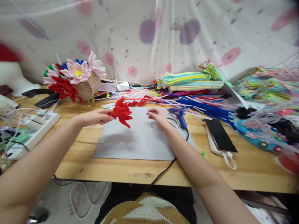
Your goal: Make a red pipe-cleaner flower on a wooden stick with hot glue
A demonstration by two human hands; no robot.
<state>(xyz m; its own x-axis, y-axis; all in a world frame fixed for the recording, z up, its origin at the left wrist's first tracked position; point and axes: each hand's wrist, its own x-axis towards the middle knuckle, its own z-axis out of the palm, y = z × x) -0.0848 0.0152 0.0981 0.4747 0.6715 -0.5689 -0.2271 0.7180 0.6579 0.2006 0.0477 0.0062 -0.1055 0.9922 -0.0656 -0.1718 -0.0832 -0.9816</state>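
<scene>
A red fuzzy pipe-cleaner flower is in my left hand, whose closed fingers grip it at its base. The flower's petals point to the right, over the left part of a grey cutting mat. My right hand hovers above the mat's right side with its fingers loosely bent and slightly apart, and I see nothing in them. Just right of that hand lie a blue glue gun and a roll of pale tape. Behind the mat, red pipe-cleaner pieces lie on the table.
A woven basket of fuzzy flowers stands at the back left, near a white power strip. Bundles of coloured pipe cleaners line the back. A phone lies right of the mat. The glue gun's black cord crosses the front edge.
</scene>
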